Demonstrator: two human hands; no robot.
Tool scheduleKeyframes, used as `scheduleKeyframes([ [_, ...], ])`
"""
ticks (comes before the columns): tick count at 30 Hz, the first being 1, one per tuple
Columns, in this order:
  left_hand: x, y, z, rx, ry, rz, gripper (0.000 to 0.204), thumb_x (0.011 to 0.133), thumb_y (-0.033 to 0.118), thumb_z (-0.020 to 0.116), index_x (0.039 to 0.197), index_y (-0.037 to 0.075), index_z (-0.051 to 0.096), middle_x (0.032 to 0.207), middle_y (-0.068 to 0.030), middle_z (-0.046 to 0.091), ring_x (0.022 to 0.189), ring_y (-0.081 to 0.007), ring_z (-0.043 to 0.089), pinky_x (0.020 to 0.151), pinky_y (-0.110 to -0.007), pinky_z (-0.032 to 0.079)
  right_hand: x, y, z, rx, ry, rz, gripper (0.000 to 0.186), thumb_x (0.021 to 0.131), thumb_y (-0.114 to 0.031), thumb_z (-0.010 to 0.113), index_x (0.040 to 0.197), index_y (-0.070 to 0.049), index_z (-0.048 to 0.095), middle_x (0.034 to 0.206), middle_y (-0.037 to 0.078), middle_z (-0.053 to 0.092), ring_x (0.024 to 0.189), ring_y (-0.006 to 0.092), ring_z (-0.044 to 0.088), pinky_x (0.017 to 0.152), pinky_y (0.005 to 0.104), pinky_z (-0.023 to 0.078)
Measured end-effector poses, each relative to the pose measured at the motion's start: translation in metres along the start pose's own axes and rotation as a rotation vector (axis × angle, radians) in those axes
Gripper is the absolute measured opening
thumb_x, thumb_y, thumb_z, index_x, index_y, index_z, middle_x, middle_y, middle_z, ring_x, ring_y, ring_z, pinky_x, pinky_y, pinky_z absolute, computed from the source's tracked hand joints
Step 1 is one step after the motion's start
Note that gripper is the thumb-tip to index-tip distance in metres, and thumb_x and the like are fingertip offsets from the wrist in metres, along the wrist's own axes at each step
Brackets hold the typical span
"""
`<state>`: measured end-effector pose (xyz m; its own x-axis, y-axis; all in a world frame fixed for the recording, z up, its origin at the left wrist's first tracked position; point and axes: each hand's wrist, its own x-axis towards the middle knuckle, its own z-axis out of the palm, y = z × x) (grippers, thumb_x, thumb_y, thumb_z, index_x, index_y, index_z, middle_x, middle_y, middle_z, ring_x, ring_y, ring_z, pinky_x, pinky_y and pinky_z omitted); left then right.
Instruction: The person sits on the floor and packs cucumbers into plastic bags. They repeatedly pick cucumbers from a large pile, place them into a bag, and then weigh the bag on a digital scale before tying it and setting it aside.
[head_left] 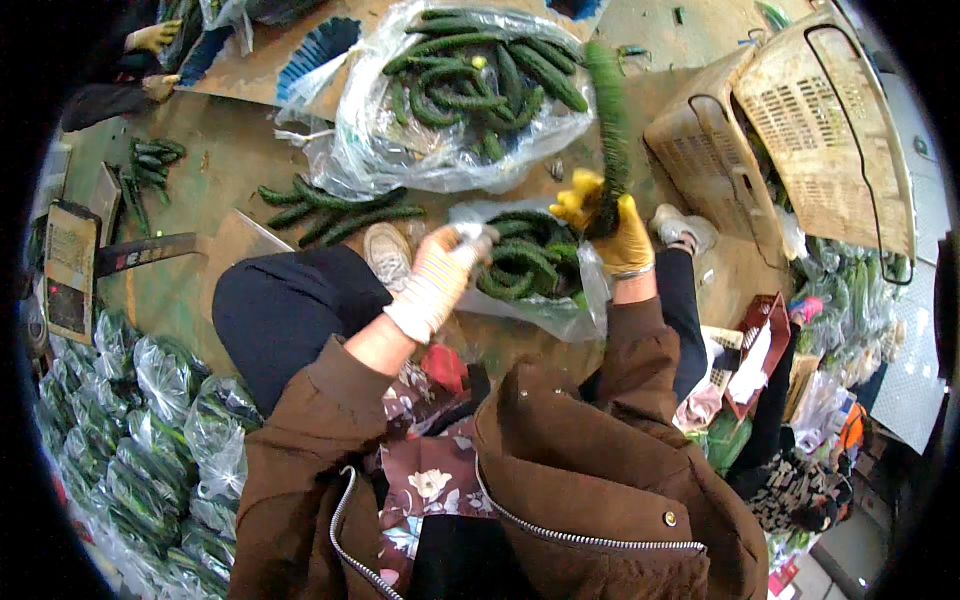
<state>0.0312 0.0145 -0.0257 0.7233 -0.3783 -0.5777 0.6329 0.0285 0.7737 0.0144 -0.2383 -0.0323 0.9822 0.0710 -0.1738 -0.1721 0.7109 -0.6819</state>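
Note:
My right hand (617, 232), in a yellow glove, is closed around the lower end of a long green cucumber (611, 110). The cucumber stands nearly upright and is smeared by motion at its top. On the floor between my feet, a small clear plastic bag (595, 312) lies open with several curved cucumbers (520, 265) in it. My left hand (445, 272), in a pale striped glove with grey fingertips, pinches that bag's left edge. Beyond it spreads a large clear plastic bag (345, 150) with a heap of cucumbers (490, 75). Loose cucumbers (335, 212) lie left of the small bag.
At the right stand pale plastic crates (705, 150). A scale (72, 270) is at the far left, above many bagged cucumbers (150, 450). More bagged vegetables (850, 300) lie right. Another person's gloved hands (155, 38) show at the upper left.

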Motion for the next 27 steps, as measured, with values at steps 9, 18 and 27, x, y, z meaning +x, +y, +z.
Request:
scheduleKeyframes([
  [9,-0.003,0.006,0.002,-0.104,-0.132,-0.060,0.038,0.085,0.018,0.057,0.123,0.013,0.054,0.068,0.0051,0.053,0.048,-0.0025,0.039,0.043,-0.016,0.027,-0.036,-0.022,0.012,-0.795,-0.229,0.359,0.028,0.073,-0.001,0.067,0.100,-0.001,0.063,0.100,0.006,0.064,0.098,0.0169,0.058,0.089,0.0318,0.045],
  [18,-0.017,0.016,0.007,-0.082,-0.238,-0.157,0.036,0.085,0.014,0.057,0.121,0.012,0.056,0.070,0.0037,0.053,0.049,-0.0023,0.037,0.045,-0.015,0.027,-0.099,0.109,-0.144,-1.991,-0.039,0.575,0.039,0.074,-0.014,0.063,0.113,-0.016,0.061,0.113,0.014,0.060,0.105,0.0322,0.056,0.090,0.0410,0.045],
  [27,-0.014,0.016,0.002,-0.030,-0.273,-0.223,0.037,0.087,0.014,0.054,0.124,0.012,0.054,0.072,0.0011,0.054,0.048,-0.0040,0.037,0.045,-0.017,0.028,-0.093,0.028,-0.108,-1.230,0.152,0.418,0.039,0.072,-0.005,0.065,0.110,-0.008,0.062,0.112,0.010,0.062,0.104,0.0236,0.057,0.090,0.0327,0.044],
])
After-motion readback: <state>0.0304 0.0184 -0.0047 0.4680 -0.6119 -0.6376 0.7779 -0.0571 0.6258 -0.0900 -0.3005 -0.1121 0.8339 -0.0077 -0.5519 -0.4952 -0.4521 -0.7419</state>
